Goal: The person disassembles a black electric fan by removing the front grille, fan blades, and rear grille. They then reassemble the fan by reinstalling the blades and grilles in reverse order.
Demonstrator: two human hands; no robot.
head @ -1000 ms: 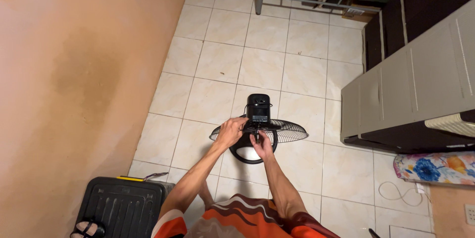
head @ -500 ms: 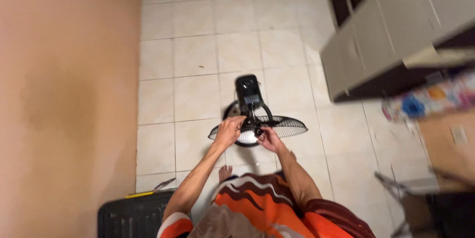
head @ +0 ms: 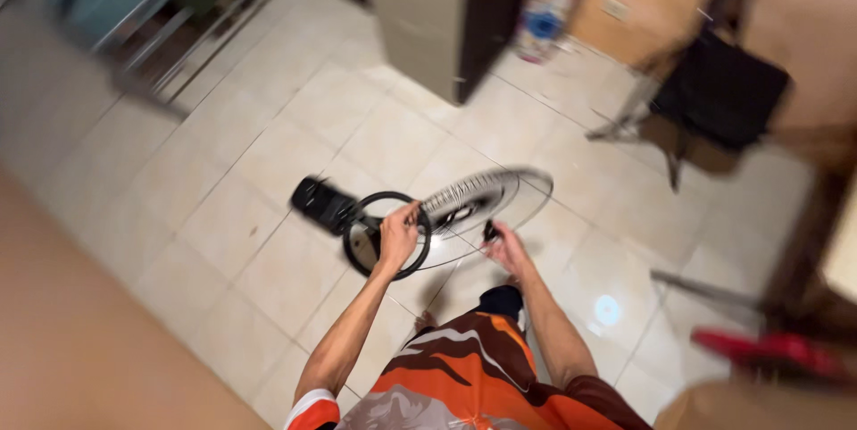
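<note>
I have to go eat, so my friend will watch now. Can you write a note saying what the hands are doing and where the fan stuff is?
Left hand: gripping the black ring by the fan motor.
Right hand: pinching a small dark part, too blurred to identify.
Wire fan grille: tilted above the tiled floor, between both hands.
Done and left: fan is partly apart; picture too blurred to say more.

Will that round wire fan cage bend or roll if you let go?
The wire fan cage looks thin and open, so probably light and slightly springy. Being round, it might roll on the smooth tile floor. The left hand grips the black ring beside it.
</note>
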